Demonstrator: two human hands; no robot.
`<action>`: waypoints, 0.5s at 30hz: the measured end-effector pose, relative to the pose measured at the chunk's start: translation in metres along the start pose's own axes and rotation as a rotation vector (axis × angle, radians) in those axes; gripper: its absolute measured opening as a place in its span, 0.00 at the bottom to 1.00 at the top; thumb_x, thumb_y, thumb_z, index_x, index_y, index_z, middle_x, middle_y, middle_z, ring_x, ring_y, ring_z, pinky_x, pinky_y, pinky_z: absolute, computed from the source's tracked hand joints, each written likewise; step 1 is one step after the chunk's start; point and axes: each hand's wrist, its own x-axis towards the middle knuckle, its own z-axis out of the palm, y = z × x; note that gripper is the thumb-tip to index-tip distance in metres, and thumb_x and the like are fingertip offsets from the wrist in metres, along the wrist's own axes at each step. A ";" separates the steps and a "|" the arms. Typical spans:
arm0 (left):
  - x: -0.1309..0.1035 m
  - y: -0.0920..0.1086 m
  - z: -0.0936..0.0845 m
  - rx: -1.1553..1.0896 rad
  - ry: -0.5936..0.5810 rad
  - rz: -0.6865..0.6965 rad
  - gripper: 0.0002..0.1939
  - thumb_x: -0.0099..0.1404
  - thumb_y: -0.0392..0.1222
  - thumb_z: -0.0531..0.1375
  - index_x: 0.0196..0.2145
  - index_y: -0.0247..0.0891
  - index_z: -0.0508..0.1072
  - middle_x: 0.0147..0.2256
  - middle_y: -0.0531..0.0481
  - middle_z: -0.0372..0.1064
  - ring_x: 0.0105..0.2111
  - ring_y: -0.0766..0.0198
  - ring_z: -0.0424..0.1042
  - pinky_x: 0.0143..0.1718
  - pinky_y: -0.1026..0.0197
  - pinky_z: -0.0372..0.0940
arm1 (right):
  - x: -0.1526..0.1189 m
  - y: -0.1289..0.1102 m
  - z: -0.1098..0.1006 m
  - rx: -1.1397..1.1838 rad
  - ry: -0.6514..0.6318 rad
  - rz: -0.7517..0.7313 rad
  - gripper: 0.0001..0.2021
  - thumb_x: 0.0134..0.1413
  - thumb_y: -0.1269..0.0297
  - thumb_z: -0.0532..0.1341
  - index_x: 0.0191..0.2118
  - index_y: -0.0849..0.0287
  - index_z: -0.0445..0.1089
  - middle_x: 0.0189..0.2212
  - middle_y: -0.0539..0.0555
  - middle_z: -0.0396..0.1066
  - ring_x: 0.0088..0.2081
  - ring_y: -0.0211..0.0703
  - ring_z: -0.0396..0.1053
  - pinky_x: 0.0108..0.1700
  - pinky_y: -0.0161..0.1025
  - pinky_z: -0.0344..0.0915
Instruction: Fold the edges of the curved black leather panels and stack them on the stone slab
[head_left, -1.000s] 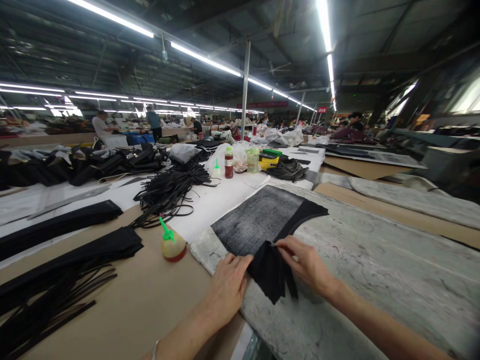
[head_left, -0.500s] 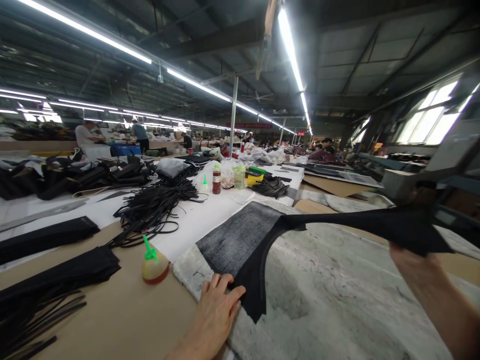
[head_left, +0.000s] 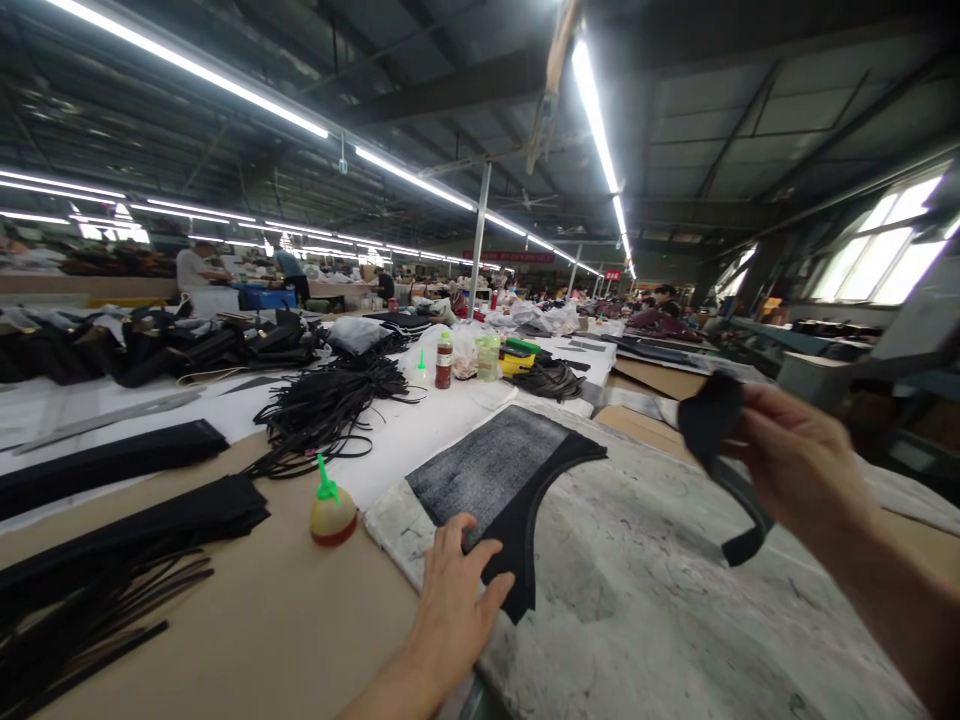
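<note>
A black panel (head_left: 487,470) with a greyish, fuzzy-looking rectangle and a curved right edge lies flat on the stained grey-white board (head_left: 637,590). My left hand (head_left: 459,600) rests at the panel's near left edge, fingers spread and thumb over the black border. Above the board's right side, my right hand (head_left: 795,450) is closed on a black strip of material (head_left: 712,425), which is blurred. The strip curls, its lower end hanging free below the fingers. It is apart from the panel.
Left of the board stands a squat glue bottle (head_left: 333,512) with a green nozzle. Stacked black pieces (head_left: 150,525) and a heap of thin black straps (head_left: 334,405) lie farther left. A bottle of reddish liquid (head_left: 444,362) stands behind. Other people work in the background.
My right hand has moved left with the strip, which stretched over from the panel before and now hangs curled, clear of it. My left hand's fingers have spread wider. The view has shifted slightly.
</note>
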 end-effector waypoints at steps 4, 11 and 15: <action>-0.015 0.034 -0.046 -0.489 -0.010 -0.106 0.33 0.62 0.63 0.56 0.57 0.38 0.62 0.50 0.41 0.66 0.50 0.52 0.65 0.52 0.52 0.60 | -0.043 -0.018 0.106 0.147 -0.328 0.066 0.15 0.57 0.51 0.62 0.38 0.59 0.67 0.27 0.52 0.70 0.26 0.43 0.70 0.29 0.38 0.70; -0.056 0.024 -0.123 -0.282 0.234 -0.310 0.28 0.52 0.53 0.63 0.47 0.36 0.67 0.41 0.43 0.72 0.44 0.49 0.70 0.45 0.53 0.63 | -0.095 -0.059 0.243 0.374 -0.693 -0.009 0.06 0.59 0.62 0.58 0.36 0.59 0.66 0.25 0.47 0.67 0.25 0.38 0.69 0.27 0.31 0.64; -0.102 -0.020 -0.153 -0.335 0.290 -0.415 0.17 0.46 0.48 0.62 0.33 0.35 0.74 0.30 0.47 0.73 0.34 0.50 0.72 0.38 0.54 0.65 | -0.129 -0.084 0.301 0.405 -0.832 -0.085 0.04 0.59 0.67 0.57 0.38 0.59 0.67 0.24 0.45 0.66 0.24 0.36 0.68 0.27 0.31 0.62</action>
